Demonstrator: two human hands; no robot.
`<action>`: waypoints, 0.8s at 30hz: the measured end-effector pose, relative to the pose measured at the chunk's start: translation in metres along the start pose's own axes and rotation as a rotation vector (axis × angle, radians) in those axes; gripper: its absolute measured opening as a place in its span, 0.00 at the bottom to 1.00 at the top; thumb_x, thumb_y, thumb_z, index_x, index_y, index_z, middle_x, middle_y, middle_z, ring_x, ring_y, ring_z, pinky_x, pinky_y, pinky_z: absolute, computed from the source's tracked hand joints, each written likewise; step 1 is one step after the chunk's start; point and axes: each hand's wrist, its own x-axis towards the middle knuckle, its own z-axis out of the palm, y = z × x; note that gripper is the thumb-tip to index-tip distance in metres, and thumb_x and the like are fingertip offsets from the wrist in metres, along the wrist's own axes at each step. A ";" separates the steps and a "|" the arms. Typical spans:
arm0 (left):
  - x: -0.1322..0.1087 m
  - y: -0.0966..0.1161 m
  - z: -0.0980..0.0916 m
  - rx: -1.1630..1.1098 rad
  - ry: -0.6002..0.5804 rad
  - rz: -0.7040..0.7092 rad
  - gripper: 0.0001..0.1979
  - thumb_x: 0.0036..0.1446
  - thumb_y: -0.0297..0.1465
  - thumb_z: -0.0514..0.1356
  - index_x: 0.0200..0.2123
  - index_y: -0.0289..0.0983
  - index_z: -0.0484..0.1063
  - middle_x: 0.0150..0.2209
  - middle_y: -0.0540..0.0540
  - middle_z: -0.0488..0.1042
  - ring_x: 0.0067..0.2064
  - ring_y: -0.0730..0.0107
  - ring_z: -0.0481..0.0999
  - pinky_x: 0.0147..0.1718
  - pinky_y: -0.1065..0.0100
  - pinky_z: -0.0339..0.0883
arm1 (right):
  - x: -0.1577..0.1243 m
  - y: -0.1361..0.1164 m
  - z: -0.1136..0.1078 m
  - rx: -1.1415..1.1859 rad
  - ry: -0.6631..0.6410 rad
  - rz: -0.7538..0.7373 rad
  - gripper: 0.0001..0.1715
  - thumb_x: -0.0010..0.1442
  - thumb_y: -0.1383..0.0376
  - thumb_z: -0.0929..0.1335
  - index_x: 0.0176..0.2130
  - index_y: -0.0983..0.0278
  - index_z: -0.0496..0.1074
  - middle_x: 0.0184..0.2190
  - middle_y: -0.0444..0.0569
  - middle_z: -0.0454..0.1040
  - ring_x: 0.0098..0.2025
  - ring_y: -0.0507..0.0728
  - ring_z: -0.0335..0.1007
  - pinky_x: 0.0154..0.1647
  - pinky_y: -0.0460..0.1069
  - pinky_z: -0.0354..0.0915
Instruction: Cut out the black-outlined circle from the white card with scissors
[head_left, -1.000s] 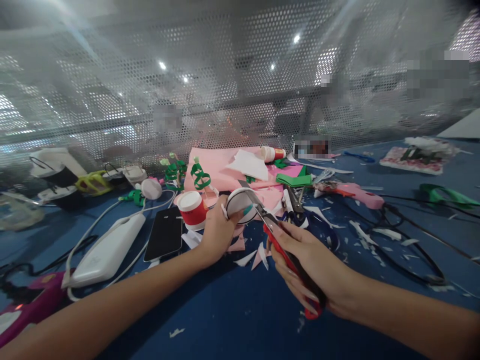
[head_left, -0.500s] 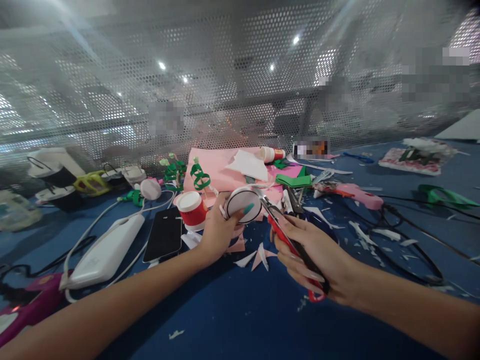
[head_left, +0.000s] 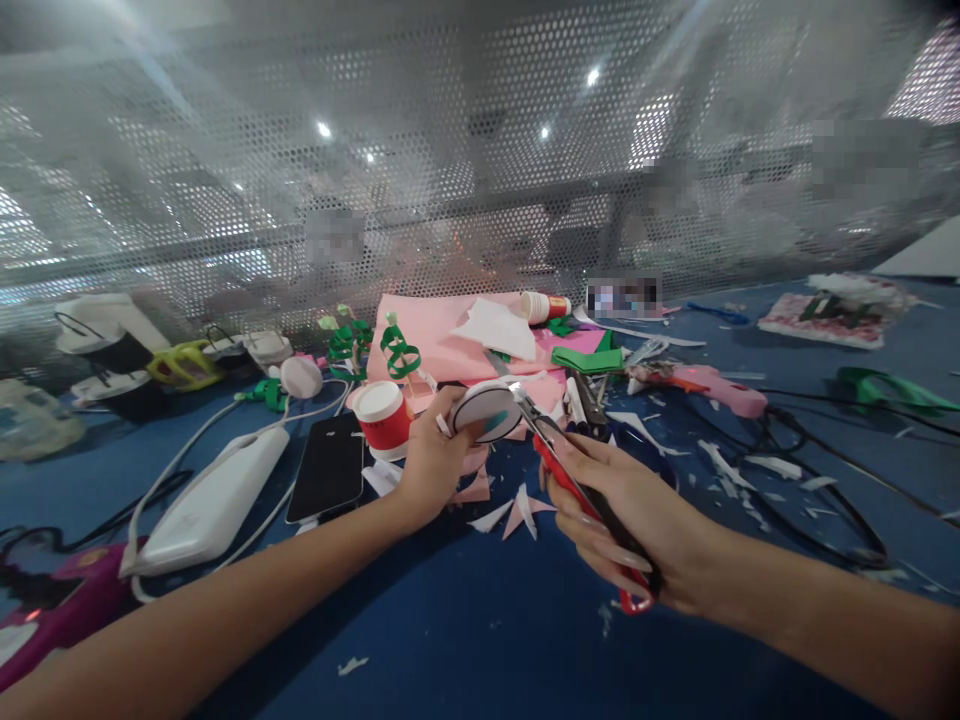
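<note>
My left hand (head_left: 431, 455) pinches a white paper disc (head_left: 476, 412) with a dark line running round near its edge. A finger shows behind it as a teal nail. In my right hand (head_left: 622, 490) is a pair of red-and-black scissors (head_left: 574, 480), its blades meeting the disc's right edge. A thin white curl of paper trails off from the disc's top near the blades. Just left of my left hand stands a red-and-white paper cup (head_left: 384, 420). Pink and white paper scraps (head_left: 517, 515) lie below the disc.
Left are a black phone (head_left: 328, 470), a white power bank (head_left: 217, 500) with a cable, and a purple glue gun (head_left: 64, 610). Behind lie a pink sheet (head_left: 420, 330) and green paper (head_left: 587, 359). A pink glue gun (head_left: 720, 388) and its cord lie right.
The disc has tilted flatter and turned a little in my left hand. The scissors have shifted slightly left along its edge, and the loose white curl sticks out farther right.
</note>
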 end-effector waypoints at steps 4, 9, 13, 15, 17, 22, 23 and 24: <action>-0.002 0.000 0.000 0.007 -0.016 0.021 0.11 0.43 0.22 0.58 0.33 0.38 0.67 0.28 0.54 0.71 0.31 0.74 0.70 0.30 0.74 0.66 | -0.001 0.001 0.000 0.012 -0.024 -0.015 0.18 0.64 0.60 0.57 0.23 0.62 0.57 0.08 0.34 0.56 0.05 0.44 0.42 0.02 0.38 0.50; -0.005 0.001 0.000 0.030 -0.059 0.011 0.11 0.43 0.22 0.59 0.33 0.38 0.68 0.27 0.54 0.71 0.30 0.74 0.69 0.27 0.75 0.64 | -0.001 0.000 0.001 0.036 -0.035 -0.030 0.18 0.65 0.61 0.55 0.24 0.62 0.58 0.08 0.35 0.56 0.05 0.43 0.41 0.02 0.38 0.50; -0.003 -0.002 -0.002 0.038 -0.051 0.002 0.10 0.45 0.25 0.60 0.34 0.38 0.67 0.28 0.53 0.71 0.31 0.72 0.70 0.29 0.72 0.65 | 0.001 0.001 0.002 0.006 -0.037 -0.023 0.19 0.65 0.61 0.55 0.23 0.62 0.57 0.08 0.35 0.56 0.05 0.43 0.42 0.02 0.38 0.50; 0.000 -0.003 -0.003 0.067 -0.025 0.010 0.10 0.45 0.25 0.60 0.34 0.38 0.67 0.29 0.52 0.72 0.33 0.71 0.70 0.31 0.71 0.65 | 0.001 0.002 0.002 -0.002 -0.034 -0.019 0.19 0.64 0.60 0.56 0.23 0.62 0.57 0.08 0.35 0.56 0.05 0.43 0.42 0.02 0.38 0.50; 0.001 -0.002 -0.003 0.100 -0.008 0.020 0.10 0.45 0.26 0.61 0.34 0.38 0.67 0.30 0.52 0.72 0.33 0.70 0.71 0.32 0.70 0.65 | 0.000 0.003 0.002 -0.005 -0.034 -0.021 0.19 0.64 0.60 0.57 0.23 0.62 0.57 0.08 0.35 0.56 0.05 0.43 0.42 0.03 0.38 0.50; -0.006 0.003 -0.001 0.101 -0.027 0.023 0.08 0.46 0.26 0.60 0.33 0.38 0.68 0.28 0.53 0.71 0.31 0.72 0.70 0.30 0.72 0.65 | -0.003 0.005 0.002 -0.018 -0.031 -0.031 0.17 0.63 0.59 0.58 0.24 0.62 0.58 0.09 0.34 0.56 0.05 0.43 0.43 0.03 0.39 0.52; -0.008 0.004 0.000 0.101 -0.042 0.030 0.08 0.46 0.25 0.59 0.33 0.38 0.68 0.27 0.53 0.71 0.31 0.72 0.70 0.29 0.73 0.64 | -0.004 0.006 0.002 -0.022 -0.030 -0.033 0.17 0.63 0.59 0.58 0.25 0.62 0.58 0.09 0.34 0.56 0.05 0.43 0.43 0.03 0.39 0.52; -0.010 0.005 0.000 0.109 -0.054 0.039 0.08 0.46 0.25 0.59 0.33 0.38 0.69 0.26 0.54 0.71 0.30 0.73 0.69 0.28 0.74 0.64 | -0.004 0.006 0.002 -0.025 -0.032 -0.036 0.16 0.63 0.59 0.58 0.25 0.62 0.58 0.09 0.34 0.56 0.05 0.44 0.43 0.03 0.39 0.52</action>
